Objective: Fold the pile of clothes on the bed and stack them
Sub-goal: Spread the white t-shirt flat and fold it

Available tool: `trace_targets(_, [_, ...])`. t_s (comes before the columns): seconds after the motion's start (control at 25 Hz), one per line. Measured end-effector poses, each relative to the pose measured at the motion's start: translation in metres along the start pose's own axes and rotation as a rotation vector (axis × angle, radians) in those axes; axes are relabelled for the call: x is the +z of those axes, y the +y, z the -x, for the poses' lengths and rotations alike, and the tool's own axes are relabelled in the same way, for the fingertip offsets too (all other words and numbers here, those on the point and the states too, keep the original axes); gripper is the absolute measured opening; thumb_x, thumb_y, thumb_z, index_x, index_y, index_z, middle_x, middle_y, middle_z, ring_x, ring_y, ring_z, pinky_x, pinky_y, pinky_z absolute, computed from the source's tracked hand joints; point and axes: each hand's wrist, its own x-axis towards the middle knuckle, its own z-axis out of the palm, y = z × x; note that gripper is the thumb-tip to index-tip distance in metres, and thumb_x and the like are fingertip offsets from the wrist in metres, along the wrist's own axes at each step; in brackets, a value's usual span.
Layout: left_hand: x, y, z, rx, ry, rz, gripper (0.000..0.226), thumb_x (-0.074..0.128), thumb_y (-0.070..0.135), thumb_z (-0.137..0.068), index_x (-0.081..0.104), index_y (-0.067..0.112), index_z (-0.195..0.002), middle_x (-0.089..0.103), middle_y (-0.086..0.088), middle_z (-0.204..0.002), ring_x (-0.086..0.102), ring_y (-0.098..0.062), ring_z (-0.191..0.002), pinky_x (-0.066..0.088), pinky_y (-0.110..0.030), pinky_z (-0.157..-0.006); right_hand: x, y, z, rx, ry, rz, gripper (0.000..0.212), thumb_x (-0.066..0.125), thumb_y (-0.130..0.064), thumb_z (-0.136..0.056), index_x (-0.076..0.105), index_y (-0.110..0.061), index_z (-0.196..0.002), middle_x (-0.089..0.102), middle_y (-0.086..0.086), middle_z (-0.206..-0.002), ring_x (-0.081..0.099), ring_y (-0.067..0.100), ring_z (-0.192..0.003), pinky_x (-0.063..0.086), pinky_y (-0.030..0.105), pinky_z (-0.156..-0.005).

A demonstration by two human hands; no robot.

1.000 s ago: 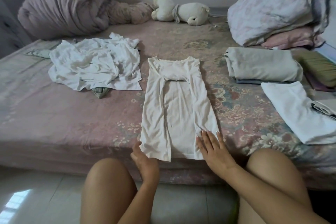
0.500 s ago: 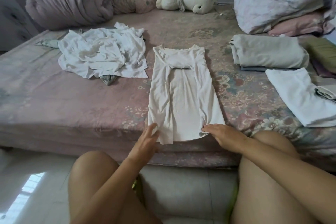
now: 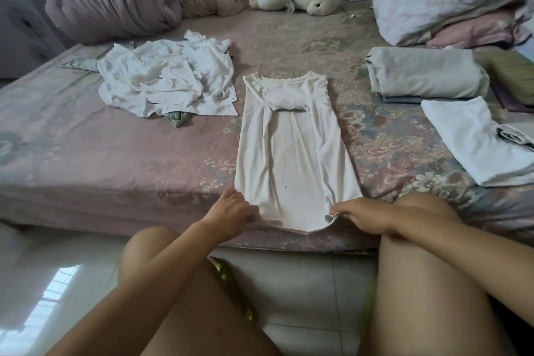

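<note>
My left hand [image 3: 231,211]: pinching the lower left corner of the shirt's hem, at the bottom centre of the frame.
My right hand [image 3: 362,215]: fingers curled on the lower right corner of the same hem, which curls up slightly.
Shirt [image 3: 291,153]: white, laid flat in the middle of the frame on the bed [image 3: 115,153], sides and sleeves already folded in to a narrow strip; I judge the next fold takes the hem up toward the collar.
Done so far: a folded white piece [image 3: 468,139] at right, a folded grey stack [image 3: 424,75] above it.
Left to do: the crumpled white pile [image 3: 167,78] at upper left, several garments by the look of it.
Progress: I'd say roughly midway.
</note>
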Motion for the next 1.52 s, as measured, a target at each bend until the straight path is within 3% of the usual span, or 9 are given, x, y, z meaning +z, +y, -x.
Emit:
trace_targets(0.12, [-0.026, 0.004, -0.013, -0.193, -0.559, 0.402, 0.011, 0.056, 0.017, -0.091, 0.057, 0.012, -0.082, 0.055, 0.003, -0.076, 0.055, -0.019, -0.081, 0.041, -0.032, -0.074, -0.013, -0.007, -0.003, 0.021, -0.218, -0.111, 0.021, 0.043, -0.008, -0.097, 0.062, -0.015, -0.099, 0.062, 0.004, -0.102, 0.055, 0.014, -0.093, 0.041, 0.024, -0.081])
trace_targets(0.24, [-0.057, -0.019, -0.04, -0.244, -0.74, 0.66, 0.012, 0.059, 0.023, -0.093, 0.061, 0.013, -0.097, 0.056, 0.009, -0.079, 0.055, -0.012, -0.078, 0.046, -0.023, -0.068, -0.069, -0.015, -0.01, 0.054, -0.328, -0.336, 0.013, 0.046, -0.006, -0.097, 0.058, -0.006, -0.09, 0.053, 0.0, -0.082, 0.048, 0.012, -0.078, 0.038, 0.02, -0.066])
trace_targets(0.52, [-0.046, -0.088, -0.126, -0.916, 0.356, 1.128, 0.044, 0.066, 0.02, -0.088, 0.048, 0.004, -0.125, 0.048, 0.001, -0.073, 0.052, -0.007, -0.059, 0.044, -0.019, -0.057, -0.129, 0.027, -0.116, 0.221, 0.617, -0.755, 0.038, 0.066, -0.029, -0.088, 0.055, -0.011, -0.119, 0.059, -0.001, -0.115, 0.055, 0.017, -0.102, 0.044, 0.031, -0.086])
trace_targets(0.64, [-0.01, -0.078, -0.125, -1.158, 0.421, 1.248, 0.064, 0.068, 0.034, -0.086, 0.039, 0.004, -0.133, 0.049, 0.001, -0.086, 0.053, -0.014, -0.082, 0.042, -0.024, -0.072, -0.086, 0.053, -0.136, 0.392, 0.605, -0.846, 0.041, 0.074, -0.038, -0.076, 0.061, -0.003, -0.093, 0.067, 0.008, -0.092, 0.063, 0.025, -0.083, 0.047, 0.034, -0.069])
trace_targets(0.76, [-0.009, -0.088, -0.121, -1.052, 0.39, 1.146, 0.043, 0.072, 0.011, -0.083, 0.051, 0.007, -0.12, 0.053, -0.009, -0.103, 0.052, -0.016, -0.08, 0.046, -0.021, -0.067, -0.084, 0.052, -0.13, 0.368, 0.68, -0.771, 0.024, 0.066, -0.019, -0.087, 0.057, -0.004, -0.072, 0.055, 0.006, -0.069, 0.051, 0.021, -0.067, 0.034, 0.031, -0.059])
trace_targets(0.88, [-0.022, -0.102, -0.128, -0.852, 0.524, 1.327, 0.043, 0.063, 0.002, -0.088, 0.047, 0.013, -0.126, 0.06, -0.005, -0.094, 0.057, -0.012, -0.076, 0.05, -0.019, -0.063, -0.095, 0.047, -0.122, 0.284, 0.877, -0.723, 0.02, 0.055, -0.015, -0.094, 0.055, 0.0, -0.082, 0.054, 0.014, -0.075, 0.046, 0.019, -0.068, 0.029, 0.031, -0.057])
trace_targets(1.08, [-0.004, -0.106, -0.124, -1.167, 0.458, 1.081, 0.051, 0.057, 0.04, -0.092, 0.048, 0.0, -0.122, 0.061, -0.011, -0.082, 0.061, -0.026, -0.076, 0.053, -0.035, -0.072, -0.088, 0.055, -0.122, 0.496, 0.789, -0.75, 0.031, 0.055, -0.029, -0.094, 0.06, 0.001, -0.102, 0.064, 0.017, -0.102, 0.054, 0.024, -0.084, 0.035, 0.03, -0.067])
trace_targets(1.24, [0.003, -0.073, -0.073, -1.089, 0.284, 0.946, 0.039, 0.049, 0.036, -0.096, 0.055, 0.007, -0.071, 0.064, -0.012, -0.069, 0.061, -0.027, -0.065, 0.047, -0.036, -0.063, -0.063, 0.05, -0.093, 0.534, 0.724, -0.64, 0.039, 0.057, -0.033, -0.092, 0.062, 0.006, -0.093, 0.065, 0.023, -0.092, 0.06, 0.036, -0.084, 0.037, 0.033, -0.068])
trace_targets(1.52, [0.024, -0.017, -0.028, -1.096, 0.492, 1.091, 0.016, 0.061, 0.029, -0.092, 0.067, 0.014, -0.089, 0.064, -0.004, -0.077, 0.055, -0.014, -0.064, 0.041, -0.026, -0.057, -0.018, 0.025, -0.065, 0.557, 0.801, -0.814, 0.034, 0.056, -0.033, -0.093, 0.053, -0.007, -0.071, 0.053, 0.012, -0.064, 0.052, 0.027, -0.064, 0.035, 0.032, -0.056])
